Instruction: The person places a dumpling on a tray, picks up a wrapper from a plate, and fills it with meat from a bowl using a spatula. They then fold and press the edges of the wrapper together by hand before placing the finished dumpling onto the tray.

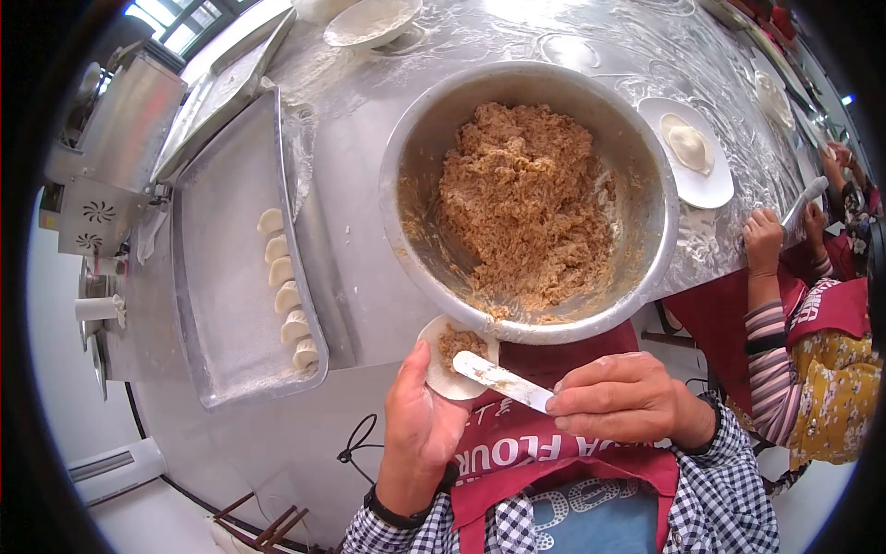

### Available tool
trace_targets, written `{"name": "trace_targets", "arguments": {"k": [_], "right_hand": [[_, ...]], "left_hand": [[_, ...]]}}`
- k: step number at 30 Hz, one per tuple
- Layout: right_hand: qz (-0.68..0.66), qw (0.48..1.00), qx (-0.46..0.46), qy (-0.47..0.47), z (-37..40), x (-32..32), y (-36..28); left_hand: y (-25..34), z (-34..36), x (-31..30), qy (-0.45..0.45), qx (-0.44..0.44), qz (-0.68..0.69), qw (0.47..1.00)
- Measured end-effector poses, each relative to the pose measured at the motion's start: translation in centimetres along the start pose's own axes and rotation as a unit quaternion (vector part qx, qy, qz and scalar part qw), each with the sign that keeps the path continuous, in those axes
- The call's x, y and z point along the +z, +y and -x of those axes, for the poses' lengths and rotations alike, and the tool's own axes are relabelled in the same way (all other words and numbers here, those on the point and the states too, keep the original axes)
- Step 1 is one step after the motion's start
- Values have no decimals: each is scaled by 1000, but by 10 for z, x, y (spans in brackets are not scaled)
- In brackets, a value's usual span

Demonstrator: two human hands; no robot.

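Note:
My left hand [423, 427] holds a round dough wrapper [445, 383] with a small mound of brown filling [459, 343] on it. In my right hand [623, 399] is a flat white spatula [506, 381], gripped at its right end, and its left tip lies over the wrapper beside the filling. Just beyond both hands stands a large metal bowl [402, 242] of brown minced filling [526, 198]. A row of several folded dumplings [287, 296] lies along the right side of a metal tray [221, 249] at the left.
At the right, a white plate [706, 189] holds a dumpling [689, 146]. A co-worker's hand [762, 242] rests near the table edge. Another tray [221, 97] and a white bowl [374, 23] stand farther back. Flour covers parts of the metal table [360, 120].

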State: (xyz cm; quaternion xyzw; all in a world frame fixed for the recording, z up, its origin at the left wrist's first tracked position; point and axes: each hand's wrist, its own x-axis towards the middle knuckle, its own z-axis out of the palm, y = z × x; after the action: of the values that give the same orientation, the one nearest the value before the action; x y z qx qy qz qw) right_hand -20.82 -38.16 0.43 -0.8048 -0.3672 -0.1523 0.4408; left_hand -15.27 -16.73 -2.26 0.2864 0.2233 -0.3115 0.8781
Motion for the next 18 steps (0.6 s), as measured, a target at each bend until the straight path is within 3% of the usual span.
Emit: {"name": "trace_targets", "arguments": {"k": [4, 7, 10, 18], "right_hand": [[-61, 996, 41, 48, 1, -12, 1], [-91, 965, 156, 191, 7, -20, 2], [-61, 953, 193, 224, 9, -18, 8], [-105, 958, 168, 208, 12, -13, 5]], "left_hand": [[2, 1, 2, 30, 5, 6, 1000], [0, 0, 2, 5, 7, -13, 1000], [-3, -1, 7, -1, -10, -10, 1000], [-3, 4, 14, 7, -16, -28, 999]]}}
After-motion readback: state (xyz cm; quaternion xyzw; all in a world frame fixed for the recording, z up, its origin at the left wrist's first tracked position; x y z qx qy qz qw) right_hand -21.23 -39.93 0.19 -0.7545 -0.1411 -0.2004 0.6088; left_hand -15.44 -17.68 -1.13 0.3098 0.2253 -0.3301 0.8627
